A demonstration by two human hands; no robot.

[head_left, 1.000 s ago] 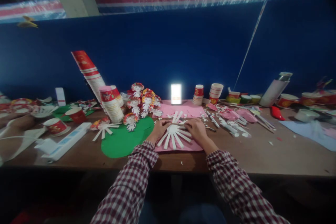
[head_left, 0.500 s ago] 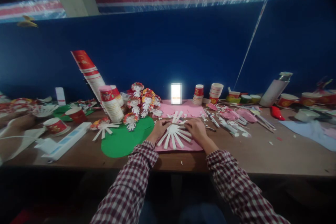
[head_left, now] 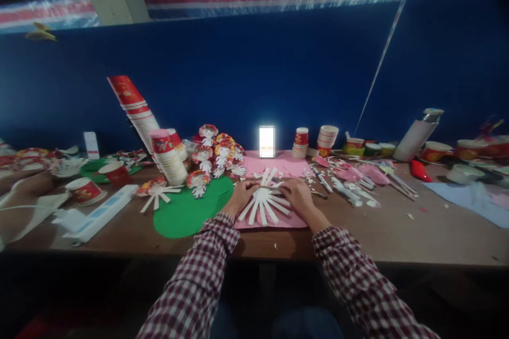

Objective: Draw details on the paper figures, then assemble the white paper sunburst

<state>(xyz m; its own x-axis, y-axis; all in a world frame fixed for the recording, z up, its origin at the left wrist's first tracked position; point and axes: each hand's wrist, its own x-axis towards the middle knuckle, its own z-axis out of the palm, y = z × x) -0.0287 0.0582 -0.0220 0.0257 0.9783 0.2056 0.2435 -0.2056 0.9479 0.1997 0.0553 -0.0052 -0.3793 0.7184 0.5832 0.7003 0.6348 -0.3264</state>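
A paper cup cut into white strips [head_left: 264, 202] lies fanned out flat on a pink sheet [head_left: 274, 219] near the table's front edge. My left hand [head_left: 241, 195] rests on its left side, fingers curled against the strips. My right hand [head_left: 297, 194] sits on its right side, fingers bent and pinching strips near the centre. Both sleeves are red-and-white check. What the fingertips grip is partly hidden by the hands.
A green paper disc [head_left: 186, 211] lies to the left, with finished cup flowers [head_left: 217, 156] behind it. Stacks of red paper cups [head_left: 137, 108] lean at the left. A lit phone [head_left: 266, 141] stands behind the pink sheet. Scraps and tools [head_left: 350, 180] litter the right.
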